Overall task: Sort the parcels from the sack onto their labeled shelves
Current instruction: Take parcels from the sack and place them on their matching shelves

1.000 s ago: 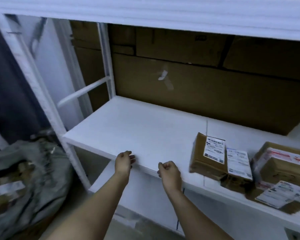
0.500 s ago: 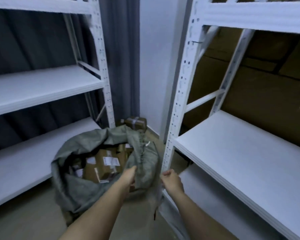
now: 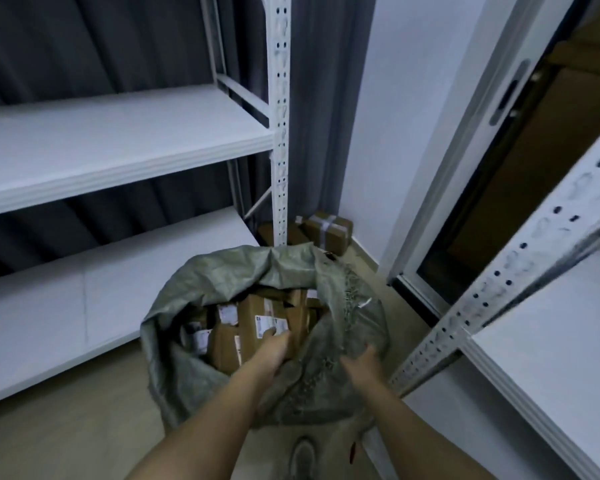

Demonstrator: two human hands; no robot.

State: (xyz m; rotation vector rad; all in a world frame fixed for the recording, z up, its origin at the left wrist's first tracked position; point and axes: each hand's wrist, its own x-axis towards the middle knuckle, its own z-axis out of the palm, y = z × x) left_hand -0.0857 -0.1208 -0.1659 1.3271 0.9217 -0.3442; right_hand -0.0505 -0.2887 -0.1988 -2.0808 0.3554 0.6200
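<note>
Left hand (image 3: 274,346) reached into slumped grey-green woven sack (image 3: 194,372) on floor, grip unclear, toward brown cardboard labelled parcels (image 3: 253,318); right hand (image 3: 362,363), fingers spread, pressed rim aside for access.

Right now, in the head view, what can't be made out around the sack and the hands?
- Labels on the parcels in the sack: too small and blurred to read.
- Left hand fingertips: hidden among the parcels, so its grip is unclear.
- Right hand: motion-blurred at the sack's rim; contact uncertain.
- Parcel count: the sack's folds hide the lower ones.
- Shelf labels: none are legible.
</note>
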